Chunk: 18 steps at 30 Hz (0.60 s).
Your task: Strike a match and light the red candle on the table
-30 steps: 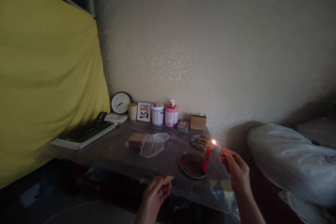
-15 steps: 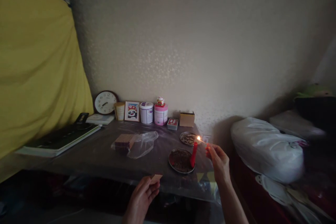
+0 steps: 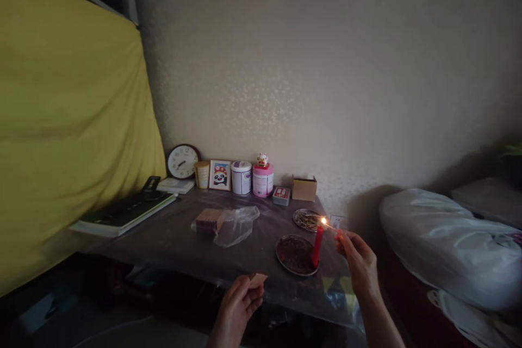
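My right hand pinches a burning match by its end. The flame is at the top of a red candle; I cannot tell whether the wick itself burns. The candle stands upright at the right rim of a round dark metal plate. My left hand grips a small matchbox near the table's front edge, lower left of the plate. Behind the candle a second plate bears several used matchsticks.
A stack of matchboxes lies partly in a clear plastic bag on the dark table. Along the wall stand a clock, a panda picture, tins, a card box and a cardboard box. White bags lie at right.
The view has swung a little left, so everything sits farther right. Both hands keep their hold, and the match flame stays close to the candle top, looking smaller.
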### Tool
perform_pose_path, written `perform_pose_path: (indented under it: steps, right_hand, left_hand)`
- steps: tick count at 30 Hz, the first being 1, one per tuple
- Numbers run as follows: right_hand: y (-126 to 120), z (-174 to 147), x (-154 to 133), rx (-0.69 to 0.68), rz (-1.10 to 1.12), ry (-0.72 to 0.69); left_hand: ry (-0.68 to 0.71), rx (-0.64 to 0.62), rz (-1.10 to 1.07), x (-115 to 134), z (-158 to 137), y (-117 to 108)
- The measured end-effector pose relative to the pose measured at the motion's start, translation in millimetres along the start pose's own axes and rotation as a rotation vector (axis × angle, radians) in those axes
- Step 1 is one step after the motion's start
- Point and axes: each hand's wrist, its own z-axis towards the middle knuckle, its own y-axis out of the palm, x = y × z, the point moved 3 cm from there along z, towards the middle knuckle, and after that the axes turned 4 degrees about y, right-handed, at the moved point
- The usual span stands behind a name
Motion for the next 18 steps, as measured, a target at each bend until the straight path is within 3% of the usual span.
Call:
perform_pose_path:
  steps: [18]
  right_hand:
    - [-3.7,6.5,8.1,0.004,-0.018,0.02]
  left_hand:
    - [-0.014,-0.005,-0.016,-0.3,0.0,-0.8]
